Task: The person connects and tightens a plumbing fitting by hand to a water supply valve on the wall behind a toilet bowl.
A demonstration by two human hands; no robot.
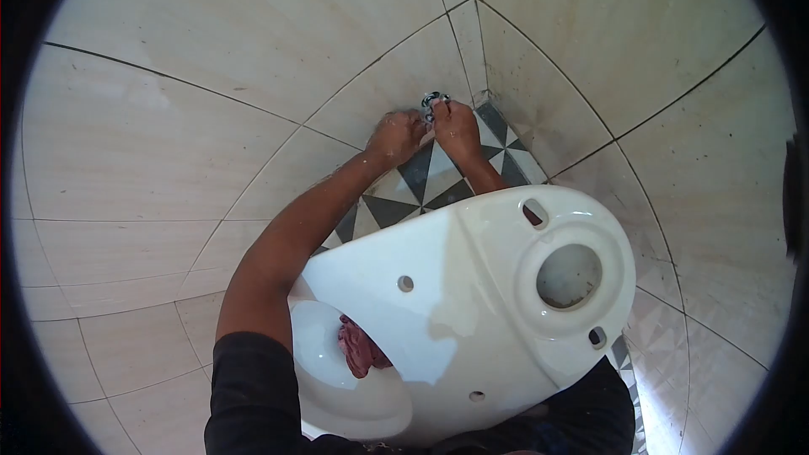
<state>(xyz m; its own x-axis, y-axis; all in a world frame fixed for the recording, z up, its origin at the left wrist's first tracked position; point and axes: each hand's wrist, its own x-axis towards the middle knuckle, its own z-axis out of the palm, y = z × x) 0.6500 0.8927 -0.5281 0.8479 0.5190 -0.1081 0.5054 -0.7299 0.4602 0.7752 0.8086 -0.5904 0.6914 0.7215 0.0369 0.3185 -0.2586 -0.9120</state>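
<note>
Near the low corner of the wall, both my hands are at a small shiny chrome valve (436, 101). My right hand (458, 130) has its fingers wrapped round it from the right. My left hand (396, 138) meets it from the left, fingers bent in and pinching its lower side; the fingertips are partly hidden. Between my body and the wall stands a white ceramic toilet (421, 329), and my right forearm passes behind its far edge. A dark red cloth (361, 348) hangs into the bowl opening at the lower left.
Cream tiled walls (211, 135) meet in a corner just beyond my hands. Grey, white and dark triangle-patterned tiles (421, 181) cover the floor. The toilet's raised end has a large round hole (570, 276) with slots beside it. A dark object (792, 198) shows at the right edge.
</note>
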